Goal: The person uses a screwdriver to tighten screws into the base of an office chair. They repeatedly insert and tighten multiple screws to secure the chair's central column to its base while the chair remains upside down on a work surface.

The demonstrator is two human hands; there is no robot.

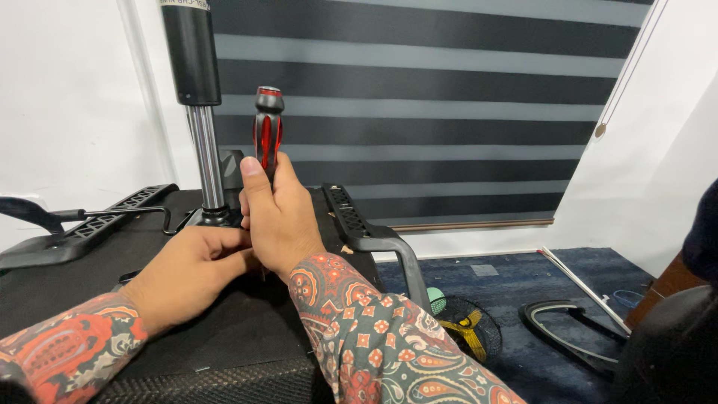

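Observation:
My right hand grips a red and black screwdriver held upright, handle up, its tip hidden behind my hands. My left hand rests beside it, fingers curled at the base of the screwdriver, on the black underside of an upturned office chair seat. The chair's gas lift cylinder, black above and chrome below, rises just left of the screwdriver. Both arms wear patterned sleeves.
Black armrests stick out at the left and right of the seat. A lever runs left from the cylinder base. On the blue carpet lie a small fan and a curved black chair part. Striped blinds behind.

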